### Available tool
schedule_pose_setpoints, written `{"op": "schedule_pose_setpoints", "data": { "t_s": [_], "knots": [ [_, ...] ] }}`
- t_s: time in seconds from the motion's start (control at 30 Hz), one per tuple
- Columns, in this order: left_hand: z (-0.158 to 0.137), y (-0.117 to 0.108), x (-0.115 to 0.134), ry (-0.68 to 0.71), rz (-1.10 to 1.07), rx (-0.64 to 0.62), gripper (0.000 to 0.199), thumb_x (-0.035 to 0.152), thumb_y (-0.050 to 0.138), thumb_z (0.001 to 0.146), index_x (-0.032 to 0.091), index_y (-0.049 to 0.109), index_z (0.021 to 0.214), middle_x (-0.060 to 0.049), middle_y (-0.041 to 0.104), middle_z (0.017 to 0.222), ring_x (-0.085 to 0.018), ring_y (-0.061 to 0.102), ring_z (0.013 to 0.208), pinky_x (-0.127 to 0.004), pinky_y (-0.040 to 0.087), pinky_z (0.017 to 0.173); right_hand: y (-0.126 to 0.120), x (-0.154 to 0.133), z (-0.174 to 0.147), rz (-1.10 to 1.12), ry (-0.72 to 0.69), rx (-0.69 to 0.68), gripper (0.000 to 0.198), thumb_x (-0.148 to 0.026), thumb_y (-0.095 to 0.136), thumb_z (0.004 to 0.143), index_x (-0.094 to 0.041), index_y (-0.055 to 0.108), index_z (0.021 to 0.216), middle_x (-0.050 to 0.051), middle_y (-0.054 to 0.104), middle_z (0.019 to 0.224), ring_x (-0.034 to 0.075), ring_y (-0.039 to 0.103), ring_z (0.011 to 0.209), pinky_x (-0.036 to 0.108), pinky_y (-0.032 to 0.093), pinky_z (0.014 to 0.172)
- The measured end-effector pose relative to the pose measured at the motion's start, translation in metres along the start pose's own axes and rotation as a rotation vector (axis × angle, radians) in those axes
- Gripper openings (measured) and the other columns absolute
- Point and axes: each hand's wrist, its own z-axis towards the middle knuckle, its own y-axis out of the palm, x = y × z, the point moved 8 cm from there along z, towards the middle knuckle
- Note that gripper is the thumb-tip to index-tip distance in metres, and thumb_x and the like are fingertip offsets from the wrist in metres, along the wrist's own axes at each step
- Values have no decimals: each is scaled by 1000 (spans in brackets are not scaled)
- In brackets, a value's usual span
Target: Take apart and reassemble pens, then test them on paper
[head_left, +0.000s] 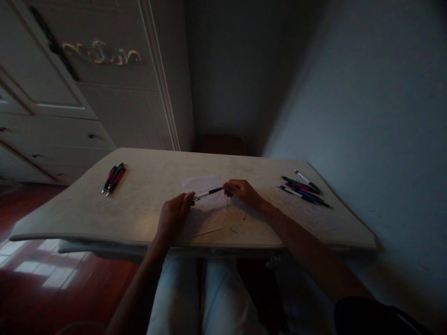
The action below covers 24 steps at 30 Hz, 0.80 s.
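Observation:
Between my two hands a white pen (204,194) with a black grip is held slightly tilted, its right end a little higher. My left hand (174,211) pinches the pen's left end, where the clip is. At the other end, the fingertips of my right hand (242,191) are closed on the dark tip; what exactly they grip there is hidden. Below the pen, a sheet of paper with faint writing (206,222) lies on the pale table (150,172).
Several red, green and black pens (114,179) lie together at the table's left. On the right, another group of pens (307,190) rests over a scribbled paper (316,216). A wall (384,116) borders the table's right side; a white cabinet (129,107) stands behind left.

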Motion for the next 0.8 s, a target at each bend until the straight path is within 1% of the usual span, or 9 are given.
{"op": "schedule_pose_setpoints", "data": {
  "t_s": [0.1,0.23,0.37,0.47,0.53,0.6,0.67,0.73,0.8],
  "knots": [
    [0,0,-1,1,3,10,46,48,42,92,17,63,66,1,54,49,-13,51,46,-23,36,50,-2,-3,1,5,-28,5,43,-57,60,86,-16,67,78,3,65,72,14,57,67,28,46,66],
    [-1,-1,-2,-5,-14,12,46,49,43,92,17,63,66,1,52,48,-13,49,44,-23,35,47,-8,-6,2,-11,-82,42,30,-46,72,80,-17,71,87,4,70,82,15,63,76,29,48,74],
    [-1,-1,-1,-1,-27,13,46,49,43,92,17,63,67,1,52,48,-12,49,44,-23,35,47,-16,-8,2,-30,-125,69,24,-41,77,76,-19,74,86,4,73,86,16,66,81,30,50,78],
    [-1,-1,0,9,-29,11,45,49,43,93,17,63,68,2,52,49,-12,49,45,-23,35,48,-28,-8,2,-81,-149,110,21,-39,77,77,-20,75,86,3,74,86,17,67,81,31,51,77],
    [-1,-1,1,19,-26,3,45,48,43,93,18,62,67,2,52,50,-12,49,46,-23,35,49,-38,-8,2,-169,-170,151,16,-36,74,81,-21,75,87,4,74,88,17,67,82,31,51,77],
    [-1,-1,2,32,-23,-2,44,47,44,93,18,59,64,2,53,51,-12,50,48,-23,36,50,-49,-7,2,-325,-193,182,10,-29,70,85,-20,76,88,6,74,89,18,67,83,32,51,79],
    [0,-1,2,40,-29,5,42,45,45,92,18,58,63,1,54,53,-12,50,49,-23,37,51,-57,-2,2,-496,-183,197,8,-22,68,86,-20,76,87,7,73,88,19,67,83,34,50,81],
    [2,-1,0,48,-47,19,37,44,47,91,18,61,69,1,58,56,-13,53,52,-23,39,53,-65,6,2,-630,-132,198,10,-17,67,86,-20,76,87,8,73,89,20,67,85,35,50,82],
    [3,-2,-2,58,-72,38,32,45,50,89,18,65,80,-1,63,64,-14,57,58,-24,43,56,-70,14,1,-714,-79,184,12,-12,66,84,-19,76,86,8,72,90,20,66,86,34,50,82]
  ]
}}
